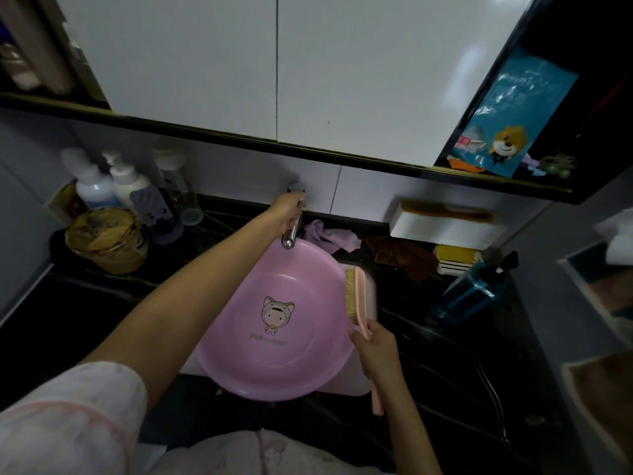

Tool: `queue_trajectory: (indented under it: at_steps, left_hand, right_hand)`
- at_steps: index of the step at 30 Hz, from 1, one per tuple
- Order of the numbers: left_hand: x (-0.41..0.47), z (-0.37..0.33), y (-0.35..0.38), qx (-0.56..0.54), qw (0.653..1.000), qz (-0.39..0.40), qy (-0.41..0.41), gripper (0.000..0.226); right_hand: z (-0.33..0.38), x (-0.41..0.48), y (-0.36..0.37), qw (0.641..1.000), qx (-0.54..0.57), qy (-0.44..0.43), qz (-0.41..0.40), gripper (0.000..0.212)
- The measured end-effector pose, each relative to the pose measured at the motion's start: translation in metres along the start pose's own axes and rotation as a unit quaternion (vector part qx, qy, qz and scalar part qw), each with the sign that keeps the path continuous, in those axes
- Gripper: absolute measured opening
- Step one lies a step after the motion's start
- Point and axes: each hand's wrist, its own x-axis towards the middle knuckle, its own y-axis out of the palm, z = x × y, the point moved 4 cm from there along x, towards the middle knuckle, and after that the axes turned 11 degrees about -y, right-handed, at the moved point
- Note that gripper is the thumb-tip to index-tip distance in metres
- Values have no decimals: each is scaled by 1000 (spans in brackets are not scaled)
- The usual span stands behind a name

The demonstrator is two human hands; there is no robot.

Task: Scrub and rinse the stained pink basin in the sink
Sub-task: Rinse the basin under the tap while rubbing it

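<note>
Dark countertop [89,303] frames the white sink [356,385] holding the pink basin [291,371]. The left hand [286,209] curls its fingers around the faucet [291,234], with the basin's far rim just below them. The right hand [375,347] wraps its fingers round the pink brush [358,296] handle. The basin lies just left of them, bristles beside its right rim.

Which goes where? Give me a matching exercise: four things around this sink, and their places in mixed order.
Things:
1 brush
2 tap
3 comb
4 basin

Places:
A in the sink
B on the white holder by the wall
C held by the right hand
D gripped by the left hand

Pairs: 1-C, 2-D, 3-B, 4-A
</note>
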Motion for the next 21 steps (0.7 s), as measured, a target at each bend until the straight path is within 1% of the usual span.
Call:
queue_trajectory:
  at_steps: [7, 15, 21]
  left_hand:
    - [0, -5, 2, -23, 1000, 14, -8, 38]
    - [-3, -11, 5, -47, 999, 16, 2, 38]
    - [-4, -11, 3, -13, 1000, 17, 6, 36]
  right_hand:
    - [1, 0, 3, 1000, 5, 4, 13, 13]
    - [7, -4, 10, 998, 25, -16, 61, 22]
    - [5, -3, 12, 998, 7, -3, 58, 18]
